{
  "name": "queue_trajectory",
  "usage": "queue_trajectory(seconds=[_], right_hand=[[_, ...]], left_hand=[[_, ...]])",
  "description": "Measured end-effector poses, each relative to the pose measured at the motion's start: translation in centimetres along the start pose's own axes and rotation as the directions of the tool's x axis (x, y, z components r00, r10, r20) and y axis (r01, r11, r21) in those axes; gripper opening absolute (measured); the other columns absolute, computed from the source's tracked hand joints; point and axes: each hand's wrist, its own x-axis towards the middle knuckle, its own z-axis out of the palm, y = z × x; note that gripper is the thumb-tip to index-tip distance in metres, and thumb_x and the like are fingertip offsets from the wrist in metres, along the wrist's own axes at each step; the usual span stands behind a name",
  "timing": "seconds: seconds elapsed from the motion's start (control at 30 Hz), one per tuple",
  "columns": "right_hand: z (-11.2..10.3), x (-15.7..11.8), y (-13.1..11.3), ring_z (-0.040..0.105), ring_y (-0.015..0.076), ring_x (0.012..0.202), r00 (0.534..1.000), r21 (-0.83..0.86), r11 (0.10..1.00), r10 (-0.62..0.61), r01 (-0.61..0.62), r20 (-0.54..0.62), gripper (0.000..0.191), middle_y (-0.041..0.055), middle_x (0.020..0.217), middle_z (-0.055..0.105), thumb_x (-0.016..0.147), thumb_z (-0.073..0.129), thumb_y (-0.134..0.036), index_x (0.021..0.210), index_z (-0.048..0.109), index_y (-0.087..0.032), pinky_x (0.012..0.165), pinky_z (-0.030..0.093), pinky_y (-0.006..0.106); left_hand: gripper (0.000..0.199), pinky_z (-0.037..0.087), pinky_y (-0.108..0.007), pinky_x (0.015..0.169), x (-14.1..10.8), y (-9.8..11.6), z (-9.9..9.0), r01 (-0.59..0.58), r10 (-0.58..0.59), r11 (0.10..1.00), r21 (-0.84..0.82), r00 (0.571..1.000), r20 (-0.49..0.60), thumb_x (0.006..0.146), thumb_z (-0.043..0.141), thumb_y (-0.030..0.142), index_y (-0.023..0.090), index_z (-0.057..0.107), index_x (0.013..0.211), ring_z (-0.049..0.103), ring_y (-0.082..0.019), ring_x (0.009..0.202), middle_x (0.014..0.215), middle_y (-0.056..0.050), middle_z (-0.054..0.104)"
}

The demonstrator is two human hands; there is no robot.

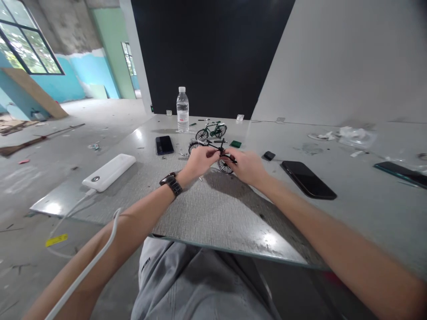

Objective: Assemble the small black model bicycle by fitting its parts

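A clear plastic water bottle with a white cap [182,109] stands upright at the far edge of the grey tabletop [213,209]; its fill level is unclear. Near it stands a small green model bicycle [211,130]. Closer in, the left hand [199,161] and right hand [245,166] meet over a small black model bicycle [213,151], fingers pinched on its frame. A dark phone [164,145], white power bank [109,172] and larger black phone [308,179] flank them. Behind are a black panel and bare concrete floor.
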Motion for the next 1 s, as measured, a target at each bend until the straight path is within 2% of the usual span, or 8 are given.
queue_trajectory(seconds=[0.13, 0.43, 0.63, 0.73, 0.87, 1.0], right_hand=[[-0.1, 0.2, 0.3, 0.073, 0.0305, 0.085, 1.0, 0.082, 0.997, -0.012, 0.012, 0.0, 0.036, 0.013, 0.103, 0.081, 0.109, 0.051, -0.043, 0.12, 0.077, -0.02, 0.066, 0.042, 0.034], [-0.4, 0.3, 0.1, 0.076, 0.0334, 0.094, 0.998, 0.303, 0.953, 0.005, 0.016, -0.068, 0.043, 0.0137, 0.112, 0.082, 0.109, 0.05, -0.049, 0.117, 0.08, -0.02, 0.081, 0.053, 0.042], [0.2, 0.4, -0.1, 0.074, 0.0313, 0.092, 0.996, 0.378, 0.926, 0.028, 0.008, -0.09, 0.05, 0.013, 0.107, 0.081, 0.11, 0.046, -0.056, 0.109, 0.08, -0.019, 0.08, 0.052, 0.041], [0.2, 0.4, -0.2, 0.071, 0.0289, 0.086, 0.994, 0.386, 0.923, 0.049, -0.009, -0.096, 0.054, 0.012, 0.099, 0.08, 0.11, 0.044, -0.06, 0.107, 0.079, -0.019, 0.077, 0.049, 0.038], [0.1, 0.4, -0.3, 0.067, 0.0257, 0.079, 0.995, 0.399, 0.917, 0.059, -0.023, -0.077, 0.059, 0.0104, 0.092, 0.077, 0.109, 0.041, -0.065, 0.099, 0.077, -0.019, 0.072, 0.044, 0.035], [0.0, 0.2, -0.7, 0.063, 0.0235, 0.075, 0.997, 0.442, 0.897, 0.058, -0.029, -0.051, 0.063, 0.01, 0.089, 0.075, 0.108, 0.04, -0.069, 0.097, 0.076, -0.019, 0.068, 0.041, 0.034]], left_hand=[[0.033, 0.043, -0.03, 0.071, 0.4, -0.4, -0.3, 0.013, -0.012, 1.0, -0.015, 0.998, 0.056, 0.106, 0.051, 0.023, 0.018, 0.068, 0.078, 0.065, -0.017, 0.076, 0.084, -0.005, 0.075], [0.031, 0.046, -0.029, 0.073, 0.5, -0.5, -0.4, 0.081, -0.081, 0.991, -0.107, 0.997, 0.003, 0.107, 0.048, 0.018, 0.018, 0.062, 0.079, 0.067, -0.015, 0.075, 0.088, -0.005, 0.076], [0.034, 0.045, -0.029, 0.071, 0.2, -0.4, -0.3, 0.031, -0.029, 0.998, -0.054, 0.999, 0.04, 0.107, 0.049, 0.022, 0.019, 0.061, 0.075, 0.062, -0.015, 0.068, 0.074, -0.001, 0.068], [0.031, 0.044, -0.028, 0.068, 0.2, -0.8, 0.0, 0.054, -0.053, 0.997, -0.06, 0.998, 0.031, 0.106, 0.05, 0.021, 0.02, 0.061, 0.078, 0.062, -0.015, 0.067, 0.075, -0.002, 0.07], [0.022, 0.045, -0.029, 0.068, 0.3, -1.6, 0.0, 0.104, -0.106, 0.994, -0.032, 0.992, -0.072, 0.105, 0.052, 0.018, 0.02, 0.064, 0.087, 0.067, -0.017, 0.073, 0.08, -0.004, 0.073], [0.019, 0.045, -0.031, 0.071, 0.2, -1.7, -0.5, 0.066, -0.05, 0.992, 0.111, 0.989, -0.142, 0.106, 0.053, 0.019, 0.02, 0.066, 0.092, 0.067, -0.019, 0.077, 0.082, -0.005, 0.072]])
